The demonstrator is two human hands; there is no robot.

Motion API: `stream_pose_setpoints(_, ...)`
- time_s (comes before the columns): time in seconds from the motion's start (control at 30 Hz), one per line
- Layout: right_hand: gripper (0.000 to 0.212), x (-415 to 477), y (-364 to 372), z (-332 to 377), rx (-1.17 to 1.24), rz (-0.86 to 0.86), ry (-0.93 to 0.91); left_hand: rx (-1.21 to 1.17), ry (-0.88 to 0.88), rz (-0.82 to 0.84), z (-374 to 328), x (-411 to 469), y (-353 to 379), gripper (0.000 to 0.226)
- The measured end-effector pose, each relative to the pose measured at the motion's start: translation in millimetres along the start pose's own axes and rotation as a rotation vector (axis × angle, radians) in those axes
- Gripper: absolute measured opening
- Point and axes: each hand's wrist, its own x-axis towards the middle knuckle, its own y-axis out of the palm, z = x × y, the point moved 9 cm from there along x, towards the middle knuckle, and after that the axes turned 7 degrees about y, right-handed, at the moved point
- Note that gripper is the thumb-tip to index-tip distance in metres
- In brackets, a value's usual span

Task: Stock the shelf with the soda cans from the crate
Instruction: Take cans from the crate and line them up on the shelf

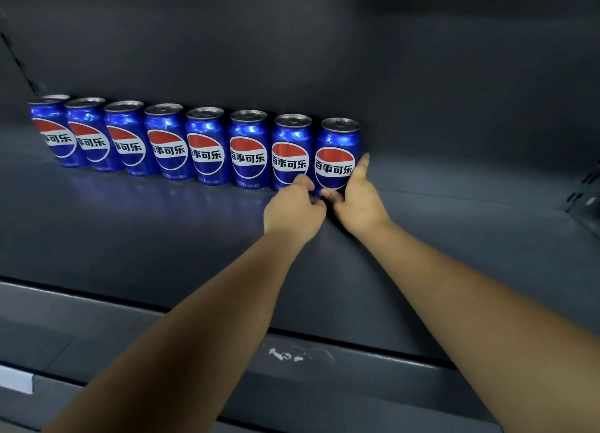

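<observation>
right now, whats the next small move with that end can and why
Probably ease the left hand and right hand off: the end can already stands upright on the shelf, label forward, in line with the row of cans.

At frame centre, the left hand (293,212) and right hand (358,200) touch the rightmost can (337,150) of a row of blue cans (168,140) on the shelf (470,238).
</observation>
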Motion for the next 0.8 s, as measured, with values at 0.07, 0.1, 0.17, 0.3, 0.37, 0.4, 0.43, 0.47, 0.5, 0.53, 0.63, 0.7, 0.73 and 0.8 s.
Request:
stream_pose_setpoints(0.07, 0.097, 0.5, 2.0, 0.4, -0.027, -0.008, 0.006, -0.047, -0.045, -0.016, 4.4, -0.1, -2.2, 0.032)
stream_pose_setpoints(0.1, 0.097, 0.0, 2.3, 0.3, -0.043, -0.012, 0.015, -0.086, -0.073, -0.027, 6.9, -0.8, -3.4, 0.033)
stream_pose_setpoints(0.17, 0.097, -4.1, 1.1, 1.3, -0.080, -0.018, 0.030, -0.144, -0.106, -0.042, 9.0, -3.2, -5.8, 0.033)
stream_pose_setpoints(0.3, 0.095, -23.3, -5.5, 1.6, -0.237, -0.004, 0.085, -0.123, -0.093, 0.005, 1.5, -15.1, -8.4, 0.034)
stream_pose_setpoints(0.37, 0.086, -38.0, -6.6, -0.3, -0.390, 0.013, 0.125, -0.123, -0.099, 0.038, -2.4, -24.5, -10.4, 0.035)
stream_pose_setpoints(0.4, 0.079, -46.3, -6.5, 0.8, -0.496, 0.029, 0.132, -0.125, -0.098, 0.049, -5.2, -29.9, -12.6, 0.035)
stream_pose_setpoints(0.43, 0.071, -54.7, -6.1, 3.2, -0.596, 0.053, 0.128, -0.118, -0.087, 0.067, -9.6, -36.0, -14.6, 0.036)
stream_pose_setpoints(0.47, 0.063, -64.0, -5.4, 6.6, -0.678, 0.086, 0.120, -0.101, -0.064, 0.095, -15.0, -42.7, -16.5, 0.037)
stream_pose_setpoints(0.5, 0.056, -74.1, -4.7, 10.7, -0.742, 0.122, 0.110, -0.081, -0.036, 0.123, -20.1, -49.3, -18.5, 0.039)
stream_pose_setpoints(0.53, 0.051, -86.6, -5.8, 15.7, -0.786, 0.151, 0.107, -0.064, -0.006, 0.146, -25.7, -57.4, -23.8, 0.041)
stream_pose_setpoints(0.63, 0.045, -113.4, -10.3, 27.0, -0.819, 0.188, 0.121, 0.001, 0.067, 0.189, -35.2, -73.3, -38.1, 0.043)
stream_pose_setpoints(0.7, 0.044, -135.7, -13.6, 36.4, -0.848, 0.175, 0.113, 0.069, 0.123, 0.212, -39.0, -86.7, -52.8, 0.042)
stream_pose_setpoints(0.73, 0.042, -146.6, -15.7, 41.7, -0.869, 0.163, 0.101, 0.099, 0.148, 0.218, -40.4, -93.8, -60.7, 0.043)
stream_pose_setpoints(0.8, 0.040, -168.4, -20.4, 53.3, -0.906, 0.139, 0.079, 0.145, 0.184, 0.217, -41.2, -107.4, -77.3, 0.044)
